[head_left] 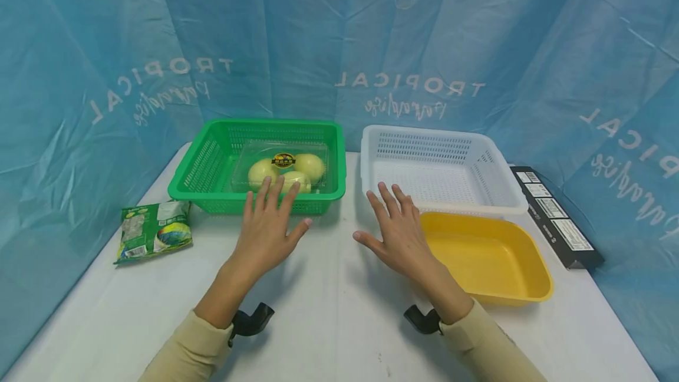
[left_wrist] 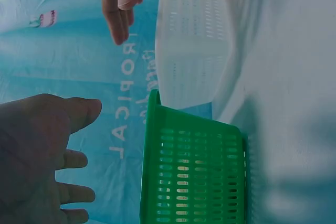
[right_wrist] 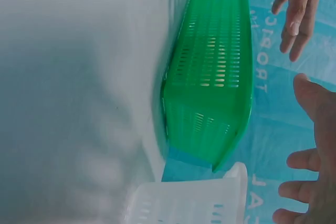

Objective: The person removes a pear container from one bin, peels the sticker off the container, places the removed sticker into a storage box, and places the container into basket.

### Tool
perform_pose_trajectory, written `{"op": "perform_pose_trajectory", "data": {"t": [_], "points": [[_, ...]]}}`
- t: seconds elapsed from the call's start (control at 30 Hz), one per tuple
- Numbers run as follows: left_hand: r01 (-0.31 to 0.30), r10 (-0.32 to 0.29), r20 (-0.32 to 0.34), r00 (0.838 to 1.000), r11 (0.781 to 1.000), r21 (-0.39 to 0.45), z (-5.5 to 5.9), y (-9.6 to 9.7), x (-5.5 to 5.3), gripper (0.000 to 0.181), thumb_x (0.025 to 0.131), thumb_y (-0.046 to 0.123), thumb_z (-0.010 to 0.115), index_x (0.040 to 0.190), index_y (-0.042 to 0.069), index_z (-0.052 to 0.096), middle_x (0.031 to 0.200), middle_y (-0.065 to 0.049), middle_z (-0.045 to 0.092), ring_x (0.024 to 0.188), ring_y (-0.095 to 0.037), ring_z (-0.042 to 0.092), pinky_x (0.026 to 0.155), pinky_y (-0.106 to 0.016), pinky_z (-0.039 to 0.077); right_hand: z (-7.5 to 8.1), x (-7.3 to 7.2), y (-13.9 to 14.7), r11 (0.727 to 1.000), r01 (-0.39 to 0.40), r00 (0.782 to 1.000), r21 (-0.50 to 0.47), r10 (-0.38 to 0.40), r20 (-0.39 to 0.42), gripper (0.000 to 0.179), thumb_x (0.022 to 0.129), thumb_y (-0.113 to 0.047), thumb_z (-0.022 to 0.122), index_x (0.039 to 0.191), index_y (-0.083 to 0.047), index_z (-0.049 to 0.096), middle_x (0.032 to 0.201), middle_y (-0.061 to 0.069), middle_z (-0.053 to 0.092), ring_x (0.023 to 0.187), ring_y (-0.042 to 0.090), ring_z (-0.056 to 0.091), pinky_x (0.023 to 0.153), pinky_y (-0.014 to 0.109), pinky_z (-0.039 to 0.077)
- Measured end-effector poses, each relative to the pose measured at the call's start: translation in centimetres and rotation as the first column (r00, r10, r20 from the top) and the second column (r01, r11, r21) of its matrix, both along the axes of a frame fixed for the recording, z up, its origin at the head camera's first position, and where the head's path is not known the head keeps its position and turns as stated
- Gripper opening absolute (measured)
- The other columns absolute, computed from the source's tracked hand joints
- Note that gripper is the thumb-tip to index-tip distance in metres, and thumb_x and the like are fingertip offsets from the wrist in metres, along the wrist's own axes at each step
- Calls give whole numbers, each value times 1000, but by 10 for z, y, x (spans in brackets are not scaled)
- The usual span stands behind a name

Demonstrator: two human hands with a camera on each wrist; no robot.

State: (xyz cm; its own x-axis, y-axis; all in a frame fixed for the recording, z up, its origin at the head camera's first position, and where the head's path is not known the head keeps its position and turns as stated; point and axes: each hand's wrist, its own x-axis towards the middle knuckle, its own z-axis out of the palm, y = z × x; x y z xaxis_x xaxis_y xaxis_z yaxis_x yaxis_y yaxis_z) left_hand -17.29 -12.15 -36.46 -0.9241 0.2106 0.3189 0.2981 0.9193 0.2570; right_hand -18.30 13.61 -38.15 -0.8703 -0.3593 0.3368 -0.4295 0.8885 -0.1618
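My left hand (head_left: 267, 230) hovers with spread, straight fingers in front of the green basket (head_left: 260, 204), its fingertips overlapping the near rim in the head view. Inside that basket lies a clear plastic box (head_left: 244, 161) with a dark label, holding several pale green round fruits (head_left: 310, 167). My right hand (head_left: 399, 234) is also held up, fingers spread and holding nothing, near the front left corner of the white basket (head_left: 440, 208) and the left end of the yellow tub (head_left: 490, 261). Both wrist views show the hands apart from the baskets.
A green printed packet (head_left: 156, 231) lies left of the green basket. Along the right table edge lies a long black box (head_left: 557, 217) with white labels. Blue printed curtains (head_left: 318, 34) enclose the white table (head_left: 339, 323) at the back and sides.
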Motion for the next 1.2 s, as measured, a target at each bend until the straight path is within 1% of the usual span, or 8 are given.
{"op": "perform_pose_trajectory", "data": {"t": [0.2,0.43,0.57,0.73,0.97,1.03,1.2], "points": [[1,0,-7,1000,999,51,0,-7,-1,71,91,43,57,149,14,27,154,-21,23,145,-41,11,111,-67,14,3,-2,-6,998,-23,1000,-53,24,15,79,86,-55,58,148,-14,31,157,11,23,144,34,20,112,58,24],[15,-7,-64,998,992,123,1,-17,-9,67,91,35,59,146,9,31,150,-24,28,142,-43,16,108,-67,18,5,-8,-13,992,-49,999,-117,49,5,76,88,-51,59,147,-13,31,155,11,26,141,34,25,110,57,28],[17,-5,-78,997,986,165,3,-23,-14,64,91,32,59,144,7,34,148,-25,31,141,-44,19,108,-66,20,5,-12,-18,988,-61,998,-143,62,7,74,88,-48,60,147,-11,32,154,12,28,139,35,29,109,55,29],[8,5,-63,998,977,213,5,-30,-19,61,92,29,58,143,6,36,148,-25,31,141,-44,20,107,-67,19,7,-16,-22,978,-79,996,-192,85,25,74,89,-47,60,146,-10,33,153,13,30,136,36,32,109,55,29],[-7,16,-39,999,971,237,8,-38,-26,60,93,28,55,145,8,33,148,-25,31,139,-45,21,105,-69,20,8,-22,-26,961,-87,991,-262,111,78,73,90,-45,59,147,-11,30,153,12,29,135,34,33,109,52,32],[-5,17,-44,999,968,251,8,-41,-30,59,93,27,55,145,7,33,147,-25,32,138,-46,23,104,-69,21,8,-24,-28,956,-88,989,-278,118,92,74,89,-44,60,147,-10,30,153,12,29,135,34,33,109,52,33],[18,9,-85,996,951,310,8,-47,-38,56,92,22,58,141,5,38,142,-26,37,133,-46,29,104,-66,23,9,-30,-32,945,-95,986,-314,132,99,74,89,-44,61,146,-8,31,152,14,31,134,34,34,109,52,33]]}}
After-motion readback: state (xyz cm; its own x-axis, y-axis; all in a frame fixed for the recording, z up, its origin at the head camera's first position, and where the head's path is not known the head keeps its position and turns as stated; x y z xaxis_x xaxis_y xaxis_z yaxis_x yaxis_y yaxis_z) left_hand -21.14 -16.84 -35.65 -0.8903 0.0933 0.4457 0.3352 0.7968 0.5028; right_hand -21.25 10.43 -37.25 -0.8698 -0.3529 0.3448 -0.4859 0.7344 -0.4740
